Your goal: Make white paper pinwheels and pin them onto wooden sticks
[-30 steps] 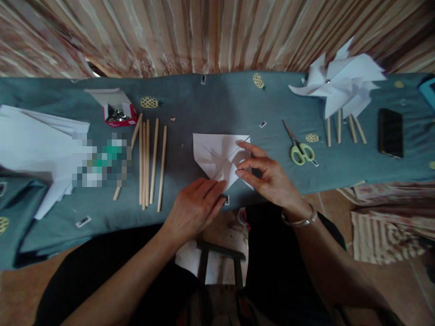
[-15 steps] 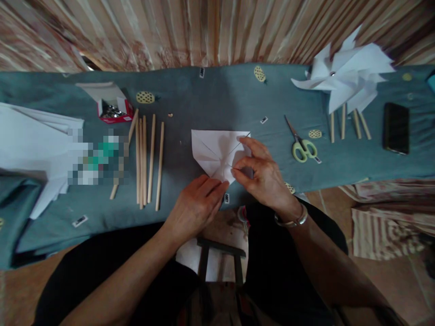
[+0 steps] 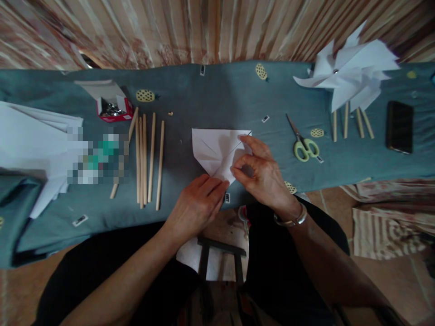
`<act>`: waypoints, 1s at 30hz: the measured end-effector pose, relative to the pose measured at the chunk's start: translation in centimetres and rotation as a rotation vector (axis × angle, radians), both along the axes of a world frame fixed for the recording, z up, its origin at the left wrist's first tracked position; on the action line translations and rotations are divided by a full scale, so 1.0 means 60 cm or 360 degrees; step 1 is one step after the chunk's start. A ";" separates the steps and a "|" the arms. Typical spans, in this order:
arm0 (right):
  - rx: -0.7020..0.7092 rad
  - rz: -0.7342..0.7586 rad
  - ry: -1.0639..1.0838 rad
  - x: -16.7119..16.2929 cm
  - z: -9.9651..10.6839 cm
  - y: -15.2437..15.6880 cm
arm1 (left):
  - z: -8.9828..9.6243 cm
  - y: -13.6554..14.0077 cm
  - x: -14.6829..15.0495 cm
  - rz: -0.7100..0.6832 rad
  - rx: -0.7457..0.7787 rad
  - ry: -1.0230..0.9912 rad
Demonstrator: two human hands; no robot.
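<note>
A white sheet of paper (image 3: 217, 144) with diagonal cuts or creases lies in front of me, its near corner folded or held toward the middle. My left hand (image 3: 201, 197) presses on the near edge of the paper, thumb and fingers closed on it. Above the paper's right part is my right hand (image 3: 256, 170), its thumb and index finger pinched together at the paper, the other fingers resting by the far right corner. The fingers hide that side of the sheet.
Several wooden sticks (image 3: 152, 158) and a red box of metal pins (image 3: 115, 111) lie left, beyond them a paper stack (image 3: 27, 140). To the right are green-handled scissors (image 3: 305, 148), white paper pinwheels (image 3: 353, 68) on sticks and a black phone (image 3: 399, 127). A blue-green cloth (image 3: 231, 95) covers the table.
The right hand's pinch has pressed down slightly at the paper; the dark line seen at its fingertips no longer shows. The left hand stays in place. The view has shifted a little.
</note>
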State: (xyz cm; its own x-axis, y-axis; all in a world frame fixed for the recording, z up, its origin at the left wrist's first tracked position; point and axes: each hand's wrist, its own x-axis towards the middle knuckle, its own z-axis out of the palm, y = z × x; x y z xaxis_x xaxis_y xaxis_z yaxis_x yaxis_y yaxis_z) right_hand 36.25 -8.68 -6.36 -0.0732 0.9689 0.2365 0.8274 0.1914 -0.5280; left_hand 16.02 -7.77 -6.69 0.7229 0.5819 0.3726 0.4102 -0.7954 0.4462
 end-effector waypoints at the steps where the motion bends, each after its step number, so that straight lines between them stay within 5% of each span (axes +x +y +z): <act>1: -0.0001 0.0003 -0.0002 0.000 0.000 0.000 | 0.000 0.000 0.000 0.0003 -0.0001 0.0004; 30: 0.0038 0.0035 -0.0058 -0.008 -0.001 0.000 | -0.006 -0.005 0.002 -0.0013 -0.0116 -0.0091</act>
State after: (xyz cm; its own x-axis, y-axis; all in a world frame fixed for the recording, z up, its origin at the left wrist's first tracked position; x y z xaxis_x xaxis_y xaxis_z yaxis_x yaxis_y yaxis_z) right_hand 35.78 -8.66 -6.40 -0.1034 0.9611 0.2562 0.8415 0.2219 -0.4927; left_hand 16.14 -8.05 -7.04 0.7064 0.6033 0.3701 0.3764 -0.7630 0.5255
